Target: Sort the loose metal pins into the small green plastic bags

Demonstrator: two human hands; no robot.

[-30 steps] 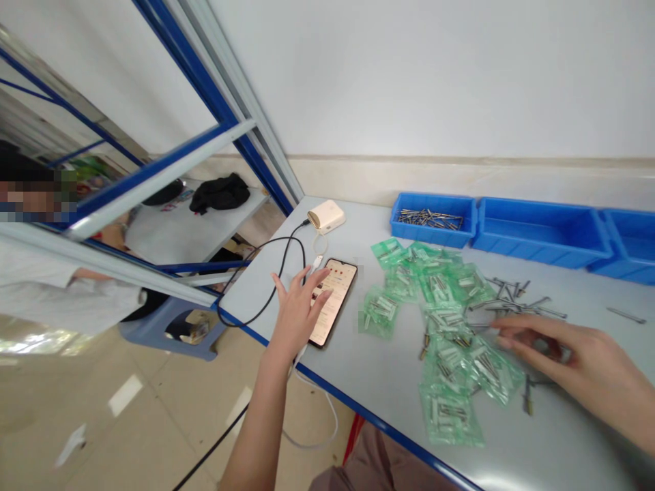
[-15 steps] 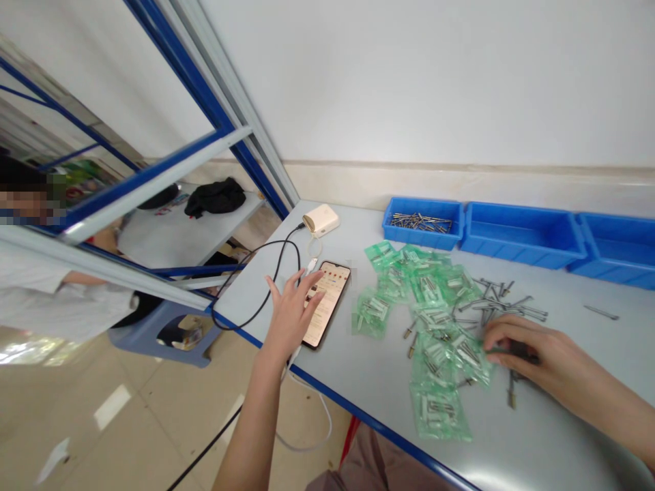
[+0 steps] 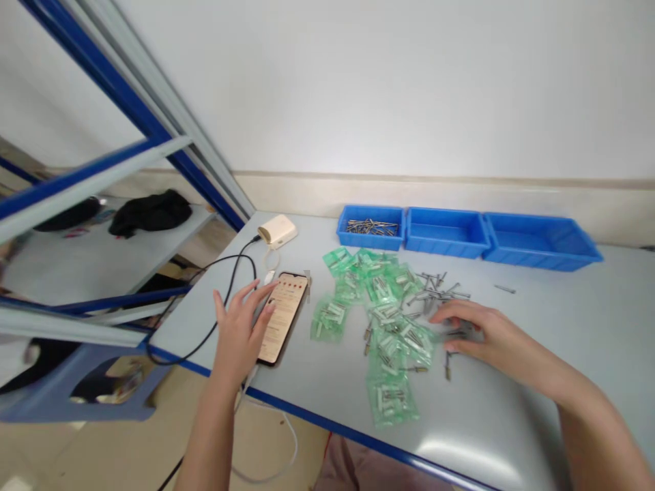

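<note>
My left hand (image 3: 240, 327) hovers over a smartphone (image 3: 284, 315) lying on the grey table (image 3: 512, 402), fingers spread and fingertips on its lit screen. My right hand (image 3: 473, 329) rests on the table among loose metal pins (image 3: 440, 290), fingers curled over a few of them. Between the hands lies a pile of several small green plastic bags (image 3: 381, 307) holding pins.
Three blue bins stand along the wall: the left bin (image 3: 371, 225) holds metal pins, the middle bin (image 3: 445, 233) and the right bin (image 3: 537, 240). A cream power bank (image 3: 278, 230) with cables lies at the table's far left. A blue metal frame (image 3: 127, 109) rises on the left.
The camera has swung right, so everything has shifted left in view. My right hand has drawn in toward the loose pins and curled over them. My left hand stays at the phone.
</note>
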